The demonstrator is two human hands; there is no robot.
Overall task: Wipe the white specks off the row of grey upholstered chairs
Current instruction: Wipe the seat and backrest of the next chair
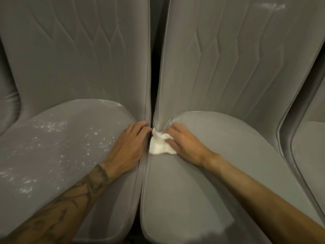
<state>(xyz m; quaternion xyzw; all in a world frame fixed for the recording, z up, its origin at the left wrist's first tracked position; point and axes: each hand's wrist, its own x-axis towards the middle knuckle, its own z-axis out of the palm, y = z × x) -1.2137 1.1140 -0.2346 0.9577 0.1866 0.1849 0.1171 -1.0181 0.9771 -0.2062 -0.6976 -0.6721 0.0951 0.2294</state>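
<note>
Two grey upholstered chairs stand side by side. The left chair's seat [58, 155] is scattered with white specks [51, 126]. The right chair's seat [219, 164] looks free of specks. My left hand [128, 145] lies on the right edge of the left seat, fingers reaching toward the gap between the chairs. My right hand [182, 143] presses a crumpled white cloth [161, 146] onto the left edge of the right seat, close to the backrest. Its fingers curl over the cloth.
A dark narrow gap [154, 71] runs between the two backrests. A third grey chair [311, 152] shows at the far right edge, and part of another at the far left [8, 103]. A faint white smear [274, 6] marks the top of the right backrest.
</note>
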